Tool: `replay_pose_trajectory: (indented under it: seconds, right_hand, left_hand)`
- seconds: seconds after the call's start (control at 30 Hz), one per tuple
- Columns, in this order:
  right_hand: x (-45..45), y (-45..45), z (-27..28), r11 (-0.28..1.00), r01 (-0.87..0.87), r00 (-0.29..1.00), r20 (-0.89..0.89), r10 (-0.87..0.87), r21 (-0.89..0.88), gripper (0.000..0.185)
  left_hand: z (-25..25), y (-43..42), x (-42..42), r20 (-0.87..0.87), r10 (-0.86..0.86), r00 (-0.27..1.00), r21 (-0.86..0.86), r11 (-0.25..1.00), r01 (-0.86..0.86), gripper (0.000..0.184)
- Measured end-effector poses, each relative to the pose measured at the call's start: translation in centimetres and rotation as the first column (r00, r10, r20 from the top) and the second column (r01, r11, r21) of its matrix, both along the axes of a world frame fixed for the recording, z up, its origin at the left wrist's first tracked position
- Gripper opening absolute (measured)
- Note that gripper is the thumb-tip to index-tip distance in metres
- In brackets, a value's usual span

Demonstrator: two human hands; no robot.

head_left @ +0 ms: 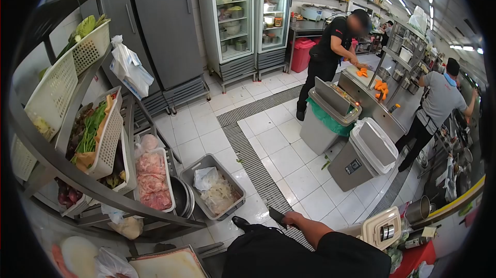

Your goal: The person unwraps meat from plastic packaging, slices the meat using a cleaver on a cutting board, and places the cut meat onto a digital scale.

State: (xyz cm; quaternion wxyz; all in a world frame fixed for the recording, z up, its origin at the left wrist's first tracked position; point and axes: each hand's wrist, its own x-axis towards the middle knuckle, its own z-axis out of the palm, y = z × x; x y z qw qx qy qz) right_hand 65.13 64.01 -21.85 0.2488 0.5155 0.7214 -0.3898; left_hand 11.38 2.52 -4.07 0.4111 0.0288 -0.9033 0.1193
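At the bottom centre my right hand reaches out from a black sleeve, its fingers closed. A dark, flat, cleaver-like blade sticks out of it, over the floor drain grate; its handle is hidden in my grip. Beside it on the floor is a black shoe. A grey tub with a plastic bag and pale contents stands on the floor ahead and to the left. My left hand is out of the picture.
At left, a metal rack holds vegetable baskets and a tray of raw meat. Grey bins stand right of the floor drain. A co-worker handles orange pieces at a counter; another stands far right.
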Motion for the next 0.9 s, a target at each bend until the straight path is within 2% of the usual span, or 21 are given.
replay_pose_trajectory:
  seconds: [0.03,0.2,0.37,0.5,0.57,0.6,0.7,0.77,0.83,0.87,0.9]
  right_hand:
    - [-0.4,0.0,0.5,0.998,0.052,0.999,-0.004,-0.052,-0.022,0.043]
    - [-0.9,0.4,0.5,0.998,0.037,0.999,-0.02,-0.038,-0.051,0.038]
    - [-0.4,0.6,-0.4,1.0,-0.008,1.0,0.001,0.008,-0.023,0.035]
    - [-0.2,0.2,1.5,0.999,0.012,0.998,0.064,-0.009,-0.047,0.031]
    - [-0.2,0.1,2.2,0.998,0.046,0.997,0.066,-0.042,-0.046,0.03]
    - [-0.1,0.0,2.3,0.996,0.068,0.996,0.063,-0.064,-0.055,0.029]
    - [0.0,0.0,2.6,0.997,0.068,0.996,0.053,-0.066,-0.04,0.03]
    - [-0.2,-0.2,3.7,1.0,0.008,0.999,0.048,-0.007,-0.02,0.031]
    - [-1.2,0.2,5.8,0.994,-0.063,0.996,-0.059,0.069,0.088,0.038]
    - [-1.9,0.9,5.2,0.993,-0.09,0.992,-0.08,0.095,0.072,0.045]
    - [-3.2,1.2,6.8,0.984,-0.129,0.987,-0.079,0.139,0.124,0.048]
  left_hand:
    - [0.0,0.0,0.1,0.035,0.006,0.999,0.003,1.0,-0.006,0.055]
    - [0.4,0.5,0.7,0.121,0.031,0.992,0.025,0.999,-0.034,0.054]
    - [0.3,0.5,0.9,0.1,0.019,0.995,0.03,0.999,-0.022,0.051]
    - [0.5,0.7,1.1,0.07,-0.008,0.997,0.026,1.0,0.006,0.049]
    - [0.0,0.3,0.8,0.004,-0.012,1.0,-0.102,0.995,0.012,0.047]
    - [0.3,0.6,1.0,0.005,-0.011,1.0,-0.102,0.995,0.012,0.047]
    - [-0.3,0.2,0.4,0.077,0.053,0.996,-0.059,0.997,-0.048,0.048]
    - [-3.2,-1.8,-2.1,0.099,-0.054,0.994,0.097,0.994,0.045,0.048]
    - [-3.9,-2.9,-3.0,0.324,0.085,0.942,0.106,0.986,-0.126,0.057]
    - [-5.7,-3.5,-3.2,0.237,0.052,0.97,0.076,0.994,-0.072,0.055]
    - [-4.3,-2.8,-2.2,0.316,0.02,0.949,0.126,0.99,-0.063,0.055]
